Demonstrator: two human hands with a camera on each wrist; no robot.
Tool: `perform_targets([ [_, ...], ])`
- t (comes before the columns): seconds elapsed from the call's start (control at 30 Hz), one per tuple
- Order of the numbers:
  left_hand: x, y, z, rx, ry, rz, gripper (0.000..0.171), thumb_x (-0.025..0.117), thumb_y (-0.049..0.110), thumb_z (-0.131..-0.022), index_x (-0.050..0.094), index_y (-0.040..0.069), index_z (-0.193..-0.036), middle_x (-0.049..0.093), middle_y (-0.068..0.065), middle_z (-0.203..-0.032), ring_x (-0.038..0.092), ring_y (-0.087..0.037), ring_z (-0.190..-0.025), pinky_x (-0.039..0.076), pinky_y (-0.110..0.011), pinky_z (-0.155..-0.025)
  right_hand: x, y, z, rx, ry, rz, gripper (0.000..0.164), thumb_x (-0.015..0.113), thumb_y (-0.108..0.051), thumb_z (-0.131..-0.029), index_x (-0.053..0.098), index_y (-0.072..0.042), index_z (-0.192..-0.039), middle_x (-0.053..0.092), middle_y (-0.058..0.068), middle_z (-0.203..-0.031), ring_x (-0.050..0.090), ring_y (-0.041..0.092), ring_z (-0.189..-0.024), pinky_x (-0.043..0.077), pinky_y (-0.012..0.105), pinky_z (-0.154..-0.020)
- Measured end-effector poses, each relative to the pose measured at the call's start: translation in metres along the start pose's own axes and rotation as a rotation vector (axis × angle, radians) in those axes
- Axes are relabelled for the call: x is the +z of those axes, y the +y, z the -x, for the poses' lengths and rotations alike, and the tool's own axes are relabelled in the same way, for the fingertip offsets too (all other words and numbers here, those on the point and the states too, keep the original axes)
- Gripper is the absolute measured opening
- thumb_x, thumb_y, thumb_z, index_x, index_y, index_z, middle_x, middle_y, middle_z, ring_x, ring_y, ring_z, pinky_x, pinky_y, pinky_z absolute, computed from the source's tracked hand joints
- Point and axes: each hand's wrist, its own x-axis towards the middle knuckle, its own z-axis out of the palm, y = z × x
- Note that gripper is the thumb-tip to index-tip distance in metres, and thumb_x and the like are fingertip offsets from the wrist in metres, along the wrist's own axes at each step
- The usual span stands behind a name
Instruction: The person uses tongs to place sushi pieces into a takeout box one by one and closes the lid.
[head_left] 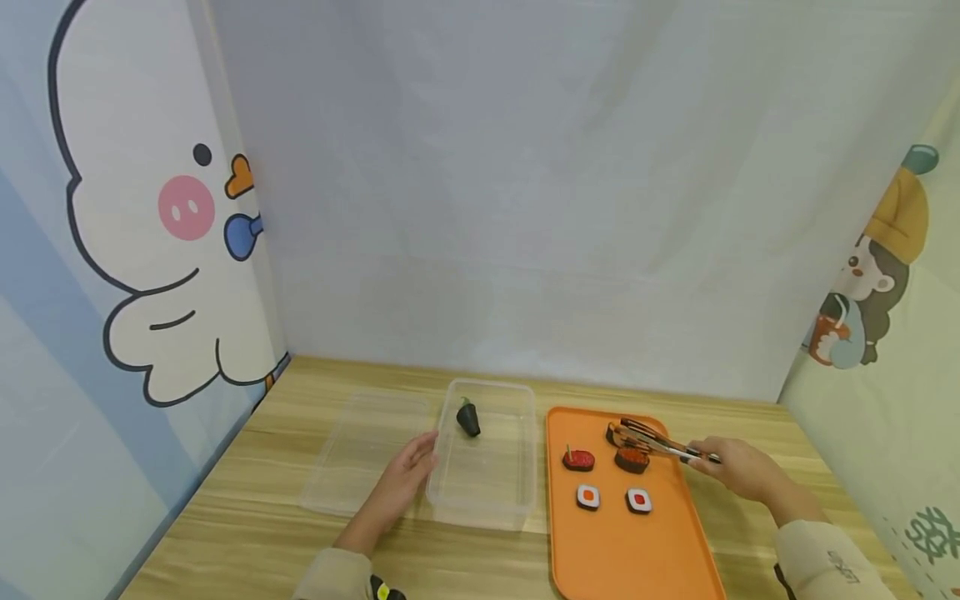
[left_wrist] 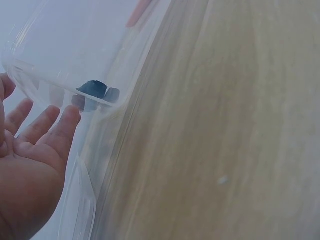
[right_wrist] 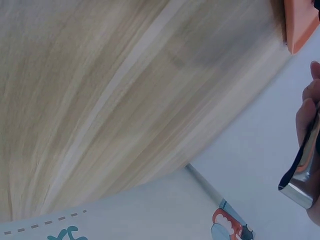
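We see the right hand (head_left: 733, 467) grasping a pair of metal tongs (head_left: 663, 442), its fingers wrapped round the handle end just off the right edge of an orange tray (head_left: 622, 557). The tongs reach leftward over the far part of that tray, their tips at a dark-wrapped sushi piece (head_left: 612, 434); we cannot tell whether they pinch it. Just nearer, partly beneath the tongs, lies a gunkan sushi with orange roe (head_left: 632, 462), and to its left sits a red-topped sushi (head_left: 578, 461) with a thin green bit on it. Nearer to us on the tray, side by side but apart, we find a maki roll with an orange centre (head_left: 588, 497) at left and a maki roll with a red centre (head_left: 639, 501) at right. The left hand (head_left: 403, 479) is free of any hold, its fingers extended against the left wall of a clear plastic container (head_left: 495, 479). Inside that container, towards its far left corner, we see a black cone-shaped hand roll (head_left: 468, 419) with a green tip. Left of the container, a clear plastic lid (head_left: 352, 458) lies flat on the wood-grain table (head_left: 465, 560).
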Motion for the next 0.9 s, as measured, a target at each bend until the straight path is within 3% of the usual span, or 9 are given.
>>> perform_targets([
  [0.13,0.0,-0.001,0.0,0.001,-0.003,-0.009,0.046,0.048,0.008,-0.103,0.037,-0.005,-0.145,0.035,-0.029,-0.148,0.037,-0.043,-0.133,0.034,-0.053,-0.106,-0.001,-0.002,-0.002,-0.01,0.016,0.012,0.036,0.064,-0.023,-0.096,0.066,0.006,-0.116,0.067,0.015,-0.104,0.062,0.03,-0.09,0.05,0.045,-0.069],
  [0.4,0.0,-0.001,0.0,0.004,-0.006,0.007,0.046,0.048,0.007,-0.103,0.037,-0.005,-0.145,0.034,-0.029,-0.148,0.037,-0.043,-0.133,0.034,-0.053,-0.106,-0.003,-0.01,-0.01,-0.02,0.056,0.049,0.04,0.062,-0.027,-0.097,0.065,0.005,-0.12,0.065,0.021,-0.112,0.06,0.043,-0.103,0.049,0.057,-0.082],
  [0.9,0.0,-0.004,-0.001,0.002,-0.002,0.003,0.046,0.048,0.008,-0.103,0.037,-0.004,-0.145,0.034,-0.029,-0.148,0.036,-0.043,-0.134,0.033,-0.053,-0.107,-0.017,-0.049,-0.033,-0.066,0.093,0.032,0.045,0.06,-0.031,-0.098,0.061,0.005,-0.127,0.062,0.023,-0.121,0.056,0.044,-0.112,0.046,0.06,-0.089],
])
